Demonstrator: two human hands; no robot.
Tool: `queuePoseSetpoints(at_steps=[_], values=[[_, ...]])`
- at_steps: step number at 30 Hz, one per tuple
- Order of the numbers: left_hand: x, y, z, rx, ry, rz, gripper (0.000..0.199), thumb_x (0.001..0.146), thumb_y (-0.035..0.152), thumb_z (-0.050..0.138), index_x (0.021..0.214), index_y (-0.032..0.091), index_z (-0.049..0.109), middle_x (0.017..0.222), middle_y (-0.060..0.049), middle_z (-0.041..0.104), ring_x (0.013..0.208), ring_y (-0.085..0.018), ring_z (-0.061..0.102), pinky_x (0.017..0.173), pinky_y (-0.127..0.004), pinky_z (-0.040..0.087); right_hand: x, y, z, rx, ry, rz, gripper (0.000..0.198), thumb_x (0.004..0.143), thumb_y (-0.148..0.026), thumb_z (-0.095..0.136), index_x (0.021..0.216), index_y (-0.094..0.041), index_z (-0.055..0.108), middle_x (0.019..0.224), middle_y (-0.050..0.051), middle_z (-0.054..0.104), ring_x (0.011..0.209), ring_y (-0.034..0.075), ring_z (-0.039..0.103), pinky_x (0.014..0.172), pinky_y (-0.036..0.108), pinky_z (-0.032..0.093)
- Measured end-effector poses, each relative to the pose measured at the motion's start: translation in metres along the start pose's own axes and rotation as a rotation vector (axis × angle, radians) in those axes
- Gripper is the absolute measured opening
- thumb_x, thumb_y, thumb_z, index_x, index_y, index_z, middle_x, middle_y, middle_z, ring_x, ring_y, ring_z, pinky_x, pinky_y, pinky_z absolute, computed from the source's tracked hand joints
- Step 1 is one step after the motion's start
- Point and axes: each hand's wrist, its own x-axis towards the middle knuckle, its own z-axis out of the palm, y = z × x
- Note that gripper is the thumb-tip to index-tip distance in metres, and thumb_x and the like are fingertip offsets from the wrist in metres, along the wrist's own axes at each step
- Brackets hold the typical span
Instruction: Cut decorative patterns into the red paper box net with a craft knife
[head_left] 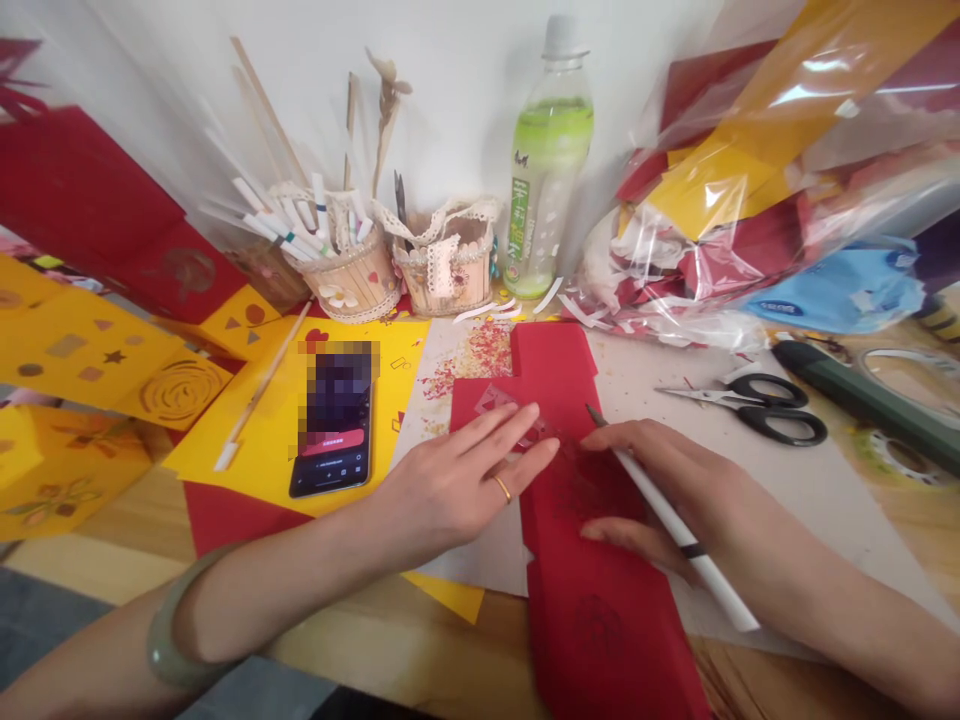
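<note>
A: Start with the biggest thing. Where's the red paper (592, 590)?

B: Flat on the worktop (840, 490), over a pale mat, straight ahead of the person. It's a long strip. Its long axis runs from the near edge, bottom centre, away toward the wall, leaning a little left as it goes. The far end reaches the confetti scraps (484, 355) below the bottle (546, 160).

A: How much of the cutting looks done?

B: My guess is it's partly done. Near the left fingers there's a spot where pale mat shows through the red, so some shapes seem to be out already. Closer in, a faint round pattern sits on the strip and looks uncut. So the near stretch is left, as far as I can judge.

A: And the hands?

B: The left hand (469, 475) lies spread, palm down, fingers flat on the strip's left edge, pinning it. The right hand (660, 490) is closed around a white knife (675, 525), pen-style.

A: Which way does that point?

B: Its dark tip aims up and left, away from the person, meeting the paper just right of the left fingertips. The handle trails back down to the right over the wrist.

A: Anything smaller nearby?

B: A phone (334, 425) on yellow paper to the left, and scissors (757, 405) lying untouched to the right, well apart from both hands.
</note>
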Motion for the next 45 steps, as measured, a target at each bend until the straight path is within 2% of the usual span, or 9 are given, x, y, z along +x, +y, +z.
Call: queuePoseSetpoints(at_steps=[5, 10, 14, 17, 21, 24, 26, 38, 45], values=[[0.002, -0.004, -0.003, -0.03, 0.055, -0.028, 0.041, 0.091, 0.004, 0.041, 0.132, 0.001, 0.04, 0.134, -0.022, 0.046, 0.129, -0.028, 0.04, 0.104, -0.042, 0.042, -0.001, 0.001, -0.001, 0.007, 0.034, 0.023, 0.012, 0.088, -0.021, 0.049, 0.099, -0.021, 0.053, 0.089, 0.005, 0.065, 0.072, 0.017, 0.064, 0.063, 0.028, 0.052], [0.0, -0.007, 0.0, -0.145, 0.216, -0.108, 0.037, 0.085, 0.003, 0.051, 0.123, 0.002, 0.049, 0.109, -0.012, 0.065, 0.112, -0.024, 0.055, 0.095, -0.038, 0.05, 0.0, 0.01, -0.007, -0.089, 0.162, 0.056, 0.015, 0.087, -0.027, 0.05, 0.099, -0.019, 0.053, 0.07, 0.001, 0.061, 0.053, 0.015, 0.06, 0.049, 0.026, 0.047], [0.001, -0.011, 0.002, -0.157, 0.256, -0.154, 0.034, 0.085, 0.004, 0.052, 0.119, 0.005, 0.053, 0.086, -0.009, 0.067, 0.096, -0.022, 0.059, 0.087, -0.037, 0.053, 0.0, 0.026, -0.012, -0.306, 0.203, 0.037, 0.022, 0.088, -0.032, 0.047, 0.102, -0.017, 0.054, 0.081, 0.007, 0.065, 0.058, 0.019, 0.063, 0.05, 0.03, 0.047], [0.004, -0.012, 0.002, -0.154, 0.228, -0.227, 0.034, 0.088, 0.011, 0.051, 0.122, 0.008, 0.051, 0.1, -0.012, 0.065, 0.1, -0.022, 0.055, 0.09, -0.039, 0.05, -0.001, 0.039, -0.016, -0.432, 0.2, 0.02, 0.026, 0.089, -0.034, 0.045, 0.106, -0.017, 0.055, 0.092, 0.01, 0.068, 0.063, 0.022, 0.066, 0.052, 0.031, 0.047], [0.004, -0.013, 0.005, -0.182, -0.055, -0.363, 0.059, 0.092, 0.042, 0.046, 0.14, 0.011, 0.029, 0.136, -0.017, 0.045, 0.126, -0.031, 0.038, 0.101, -0.052, 0.038, -0.001, 0.049, -0.022, -0.545, 0.146, 0.007, 0.028, 0.09, -0.033, 0.044, 0.11, -0.017, 0.054, 0.106, 0.013, 0.067, 0.073, 0.025, 0.068, 0.053, 0.033, 0.048], [0.002, -0.015, 0.008, -0.226, -0.248, -0.418, 0.07, 0.092, 0.052, 0.041, 0.144, 0.01, 0.02, 0.144, -0.02, 0.033, 0.134, -0.036, 0.026, 0.105, -0.057, 0.03, -0.001, 0.053, -0.025, -0.566, 0.104, 0.048, 0.028, 0.09, -0.031, 0.043, 0.112, -0.017, 0.054, 0.111, 0.014, 0.065, 0.083, 0.028, 0.067, 0.056, 0.034, 0.048], [0.001, -0.016, 0.01, -0.242, -0.288, -0.405, 0.069, 0.092, 0.052, 0.041, 0.143, 0.009, 0.022, 0.144, -0.021, 0.032, 0.134, -0.035, 0.027, 0.106, -0.056, 0.029, -0.001, 0.054, -0.026, -0.57, 0.092, 0.07, 0.027, 0.09, -0.029, 0.043, 0.111, -0.017, 0.054, 0.11, 0.014, 0.065, 0.085, 0.028, 0.066, 0.056, 0.034, 0.047], [0.002, -0.027, 0.01, -0.169, -0.124, -0.354, 0.069, 0.085, 0.051, 0.056, 0.139, 0.015, 0.031, 0.131, -0.016, 0.044, 0.122, -0.026, 0.044, 0.099, -0.042, 0.042, -0.003, 0.059, -0.03, -0.622, 0.101, 0.111, 0.028, 0.09, -0.027, 0.041, 0.114, -0.018, 0.054, 0.113, 0.012, 0.062, 0.084, 0.024, 0.064, 0.052, 0.029, 0.039], [0.001, -0.037, 0.001, -0.041, -0.043, -0.231, 0.065, 0.087, 0.048, 0.053, 0.138, 0.012, 0.034, 0.133, -0.017, 0.044, 0.125, -0.028, 0.039, 0.106, -0.05, 0.031, -0.001, 0.056, -0.031, -0.649, 0.086, 0.091, 0.031, 0.088, -0.024, 0.041, 0.116, -0.018, 0.054, 0.112, 0.012, 0.062, 0.089, 0.025, 0.063, 0.05, 0.029, 0.036]])
